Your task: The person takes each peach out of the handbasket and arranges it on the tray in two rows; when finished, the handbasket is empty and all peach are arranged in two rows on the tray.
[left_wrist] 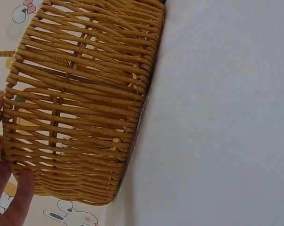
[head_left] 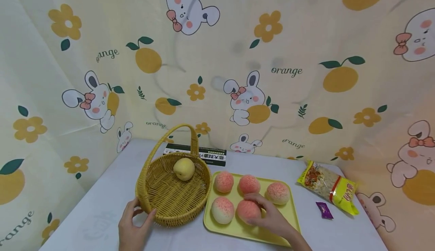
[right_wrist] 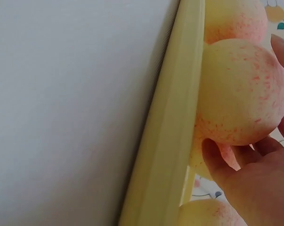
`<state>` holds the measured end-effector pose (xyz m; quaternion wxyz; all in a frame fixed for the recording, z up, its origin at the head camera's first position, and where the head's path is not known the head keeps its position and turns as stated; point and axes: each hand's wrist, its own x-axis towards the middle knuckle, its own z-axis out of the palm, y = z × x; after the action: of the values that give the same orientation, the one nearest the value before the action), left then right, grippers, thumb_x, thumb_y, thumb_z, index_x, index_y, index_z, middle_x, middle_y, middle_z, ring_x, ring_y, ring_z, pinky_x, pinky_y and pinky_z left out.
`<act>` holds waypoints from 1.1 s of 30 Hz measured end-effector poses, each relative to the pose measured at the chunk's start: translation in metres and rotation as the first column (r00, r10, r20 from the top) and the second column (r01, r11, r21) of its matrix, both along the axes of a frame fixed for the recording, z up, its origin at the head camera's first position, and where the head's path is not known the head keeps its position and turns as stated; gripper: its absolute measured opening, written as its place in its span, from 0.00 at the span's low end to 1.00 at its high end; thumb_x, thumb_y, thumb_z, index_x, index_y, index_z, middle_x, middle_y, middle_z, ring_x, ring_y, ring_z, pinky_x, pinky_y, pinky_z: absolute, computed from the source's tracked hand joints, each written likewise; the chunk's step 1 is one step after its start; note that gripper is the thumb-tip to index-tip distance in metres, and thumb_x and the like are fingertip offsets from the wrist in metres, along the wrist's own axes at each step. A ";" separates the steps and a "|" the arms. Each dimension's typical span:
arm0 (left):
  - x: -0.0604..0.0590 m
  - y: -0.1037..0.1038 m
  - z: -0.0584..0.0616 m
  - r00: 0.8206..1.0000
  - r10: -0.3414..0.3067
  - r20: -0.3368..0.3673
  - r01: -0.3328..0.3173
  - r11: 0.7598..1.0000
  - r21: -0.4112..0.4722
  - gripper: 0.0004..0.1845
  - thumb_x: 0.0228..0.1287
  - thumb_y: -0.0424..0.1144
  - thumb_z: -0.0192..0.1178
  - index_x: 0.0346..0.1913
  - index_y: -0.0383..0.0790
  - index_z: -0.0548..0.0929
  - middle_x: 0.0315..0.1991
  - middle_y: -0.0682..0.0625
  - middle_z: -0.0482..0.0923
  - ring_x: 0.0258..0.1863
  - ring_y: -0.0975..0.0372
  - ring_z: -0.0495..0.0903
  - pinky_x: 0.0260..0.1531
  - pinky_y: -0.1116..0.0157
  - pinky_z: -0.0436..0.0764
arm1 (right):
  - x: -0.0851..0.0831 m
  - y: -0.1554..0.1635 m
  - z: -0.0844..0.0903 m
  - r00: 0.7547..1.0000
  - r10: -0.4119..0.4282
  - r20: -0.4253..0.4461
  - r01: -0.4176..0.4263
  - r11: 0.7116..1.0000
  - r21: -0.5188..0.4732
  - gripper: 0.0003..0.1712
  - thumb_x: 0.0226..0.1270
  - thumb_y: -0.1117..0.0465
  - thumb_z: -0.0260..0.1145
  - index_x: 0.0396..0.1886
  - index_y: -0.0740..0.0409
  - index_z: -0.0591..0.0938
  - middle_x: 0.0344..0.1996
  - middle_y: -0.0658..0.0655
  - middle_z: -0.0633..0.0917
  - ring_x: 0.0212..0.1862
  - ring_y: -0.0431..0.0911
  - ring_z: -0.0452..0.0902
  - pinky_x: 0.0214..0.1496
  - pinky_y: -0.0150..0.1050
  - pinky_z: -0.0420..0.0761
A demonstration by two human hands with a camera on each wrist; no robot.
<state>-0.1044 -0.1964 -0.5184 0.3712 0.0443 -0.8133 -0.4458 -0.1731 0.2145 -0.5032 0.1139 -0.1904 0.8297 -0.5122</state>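
Observation:
My left hand (head_left: pixel 133 224) holds the near left rim of a wicker basket (head_left: pixel 180 220), at the foot of its arched handle, with the thumb against the outer weave. In the left wrist view its fingers (left_wrist: pixel 22 195) grip the basket's upper edge. One round yellow pear (head_left: pixel 184 169) lies inside, towards the back. On a yellow tray (head_left: pixel 221 229) to the right sit several pink-speckled peaches (head_left: pixel 222 210). My right hand (head_left: pixel 270 217) grips the front-row peach (right_wrist: pixel 240 92), its fingers and thumb curled around the sides.
Behind the basket lies a dark box (head_left: pixel 217 157) with white lettering. A yellow and clear food bag (head_left: pixel 327 186) rests at the right, with a small purple wrapped candy (head_left: pixel 324 210) in front of it. A patterned cloth (head_left: pixel 217 54) hangs around the white table (head_left: pixel 91 213).

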 end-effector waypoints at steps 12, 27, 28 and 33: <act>0.000 -0.001 0.001 1.000 0.002 -0.005 -0.002 1.000 0.003 0.30 0.46 0.24 0.77 0.55 0.29 0.78 0.43 0.52 0.78 0.44 0.74 0.72 0.41 0.82 0.77 | 0.000 0.008 0.003 0.994 0.105 0.022 -0.105 0.994 -0.015 0.35 0.64 0.58 0.72 0.69 0.60 0.71 0.64 0.60 0.75 0.62 0.47 0.73 0.61 0.32 0.73; -0.001 -0.002 -0.002 1.000 0.001 -0.012 -0.001 1.000 0.001 0.30 0.46 0.24 0.78 0.55 0.30 0.79 0.43 0.52 0.78 0.44 0.73 0.73 0.41 0.81 0.77 | -0.003 0.008 -0.004 0.997 0.072 0.039 -0.072 0.997 0.008 0.35 0.61 0.56 0.74 0.67 0.59 0.73 0.63 0.59 0.76 0.60 0.47 0.73 0.62 0.33 0.73; -0.001 -0.002 -0.002 1.000 0.000 -0.013 0.000 1.000 0.002 0.30 0.46 0.24 0.78 0.55 0.30 0.79 0.43 0.52 0.78 0.44 0.73 0.73 0.41 0.81 0.77 | -0.003 0.008 -0.004 0.996 0.079 0.035 -0.079 0.997 0.008 0.35 0.61 0.56 0.74 0.66 0.59 0.73 0.62 0.59 0.76 0.60 0.46 0.73 0.62 0.33 0.73; -0.002 -0.001 -0.001 1.000 -0.005 -0.010 0.006 1.000 0.006 0.31 0.45 0.24 0.78 0.55 0.29 0.79 0.43 0.52 0.78 0.44 0.73 0.73 0.41 0.81 0.77 | -0.002 0.010 -0.002 0.992 0.122 0.019 -0.122 0.992 0.027 0.35 0.61 0.56 0.74 0.66 0.57 0.73 0.62 0.57 0.77 0.60 0.43 0.73 0.64 0.33 0.72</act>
<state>-0.1059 -0.1977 -0.5196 0.3740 0.0410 -0.8101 -0.4496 -0.1753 0.2249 -0.5055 0.1549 -0.2346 0.8225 -0.4944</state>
